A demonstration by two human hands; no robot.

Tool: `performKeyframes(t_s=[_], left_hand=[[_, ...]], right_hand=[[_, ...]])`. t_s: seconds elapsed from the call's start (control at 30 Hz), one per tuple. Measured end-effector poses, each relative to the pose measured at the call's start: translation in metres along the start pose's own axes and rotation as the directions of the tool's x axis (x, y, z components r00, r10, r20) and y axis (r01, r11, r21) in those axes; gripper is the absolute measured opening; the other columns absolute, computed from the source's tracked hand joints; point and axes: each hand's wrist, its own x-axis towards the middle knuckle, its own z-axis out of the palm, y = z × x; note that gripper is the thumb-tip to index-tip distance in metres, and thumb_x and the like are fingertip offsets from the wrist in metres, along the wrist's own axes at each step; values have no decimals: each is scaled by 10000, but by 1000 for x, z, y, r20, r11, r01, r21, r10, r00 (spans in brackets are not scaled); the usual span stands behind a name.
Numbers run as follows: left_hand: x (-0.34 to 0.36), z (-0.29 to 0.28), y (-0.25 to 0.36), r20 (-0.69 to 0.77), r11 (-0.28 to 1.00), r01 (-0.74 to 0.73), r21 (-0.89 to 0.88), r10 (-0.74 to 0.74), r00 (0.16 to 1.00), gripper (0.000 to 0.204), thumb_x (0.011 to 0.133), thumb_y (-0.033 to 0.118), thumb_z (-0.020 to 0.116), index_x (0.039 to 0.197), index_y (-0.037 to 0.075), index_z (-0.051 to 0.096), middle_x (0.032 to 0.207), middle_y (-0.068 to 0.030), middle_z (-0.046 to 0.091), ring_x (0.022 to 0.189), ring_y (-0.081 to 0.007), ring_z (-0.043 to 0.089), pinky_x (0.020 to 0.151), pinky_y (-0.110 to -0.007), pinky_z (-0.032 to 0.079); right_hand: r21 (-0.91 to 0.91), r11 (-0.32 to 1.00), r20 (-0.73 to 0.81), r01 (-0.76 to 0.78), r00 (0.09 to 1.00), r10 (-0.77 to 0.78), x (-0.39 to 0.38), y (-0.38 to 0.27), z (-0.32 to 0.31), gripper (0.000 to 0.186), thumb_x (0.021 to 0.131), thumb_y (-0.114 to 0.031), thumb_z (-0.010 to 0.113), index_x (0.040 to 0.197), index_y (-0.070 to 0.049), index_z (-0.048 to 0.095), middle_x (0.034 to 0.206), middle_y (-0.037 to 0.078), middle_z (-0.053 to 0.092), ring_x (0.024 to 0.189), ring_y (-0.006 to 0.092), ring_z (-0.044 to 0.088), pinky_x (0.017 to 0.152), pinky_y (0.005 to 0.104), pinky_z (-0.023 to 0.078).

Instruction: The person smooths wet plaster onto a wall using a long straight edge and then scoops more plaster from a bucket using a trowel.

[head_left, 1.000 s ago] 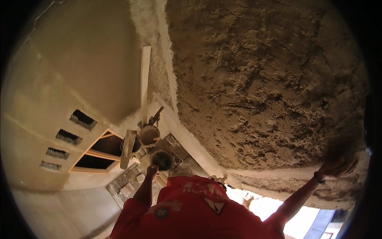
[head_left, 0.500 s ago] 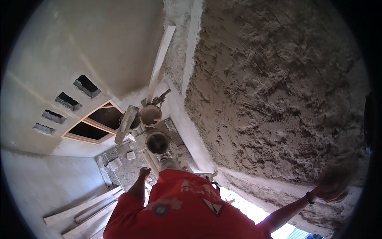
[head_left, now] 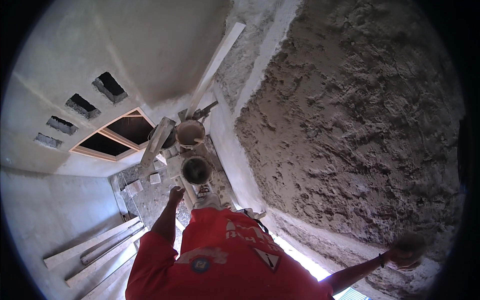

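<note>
brown, rough plaster wall [head_left: 350,130] spans one to four o'clock, probably gritty and crumbly, best pressed flat-handed. at four, the right hand [head_left: 406,253] is near or touching it; blur hides whether its fingers clench anything. at eight, the left hand [head_left: 176,194] looks curled, too small to tell if anything is grasped. toward one o'clock from that hand stands a round bucket [head_left: 196,170], likely heavy, best lifted by its rim.

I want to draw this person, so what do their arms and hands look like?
Short, loose red cloth sleeves leave the forearms bare. A thin, dark band circles the right wrist. The left hand and right hand look ungloved, but both are too small to show finer details.
</note>
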Motion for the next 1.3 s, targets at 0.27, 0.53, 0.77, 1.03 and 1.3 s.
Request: performKeyframes(t_s=[0.27,0.53,0.77,1.03,1.3], left_hand=[[9,-17,23,7,998,9,68,-9,1000,479,803,249,638,1172,-23,500,921,-183,618,729,-245,628,574,-347,539],[34,-27,-12,-17,999,-5,35,6,1000,494,793,260,647,1167,-27,497,992,-212,599,822,-273,620,608,-367,548],[32,-37,-19,-53,999,21,-34,-23,998,478,788,240,651,1158,-22,502,889,-168,620,753,-223,620,543,-346,527],[17,-21,-9,-75,1000,16,-20,-18,997,481,785,224,660,1162,-29,502,887,-177,624,743,-240,628,536,-349,533],[7,-7,10,44,997,-38,68,36,998,293,797,311,610,813,26,672,762,-118,649,596,-185,579,529,-345,477]], right_hand=[[-2,1000,71,15,997,-15,-17,-2,-9,491,792,-273,644,1183,-105,398,885,50,639,663,220,619,617,377,513],[-84,994,276,-67,957,88,-64,15,-27,456,770,-460,621,1029,-97,523,880,46,622,708,242,617,623,387,521],[-111,992,301,-64,949,95,-72,17,-26,587,712,-593,623,992,-83,541,863,48,610,716,251,612,627,412,520],[-118,988,235,-97,964,123,-67,9,-25,443,817,-492,540,950,-70,561,862,67,620,727,247,613,611,414,509],[-62,943,296,-326,897,329,-84,8,-26,329,898,-383,464,942,-77,576,842,76,636,737,263,616,610,417,510]])
